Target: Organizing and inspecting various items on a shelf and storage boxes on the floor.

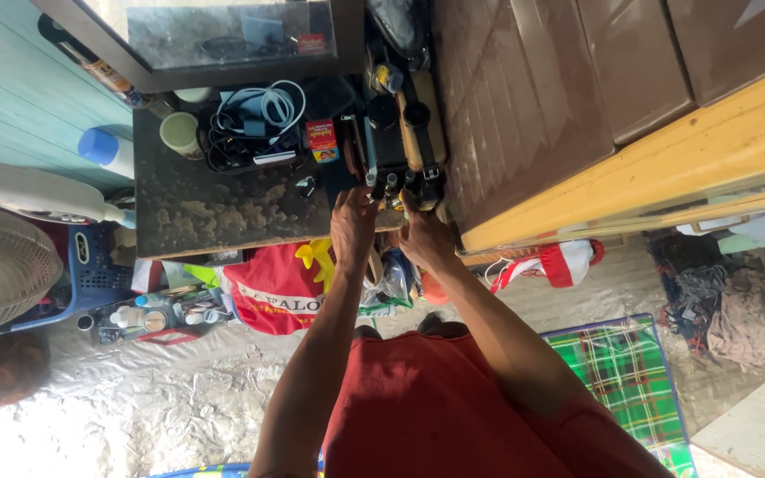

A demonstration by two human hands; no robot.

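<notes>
My left hand (352,227) and my right hand (424,237) reach side by side to the near edge of a dark, dusty tabletop (214,208). Both close their fingers on the near end of a black device (393,155) with several round knobs and a tan cylindrical part. The device lies along the right edge of the table, next to a brown cabinet (524,97). My fingertips hide the small parts at its near end. A red shirt covers my body at the bottom of the view.
On the table lie a coiled white cable (267,104), a pale cup (180,134) and a small red box (321,140). A red bag (274,290) hangs below the table. A fan (0,265) and blue basket (95,265) stand left; a green plaid mat (630,372) lies right.
</notes>
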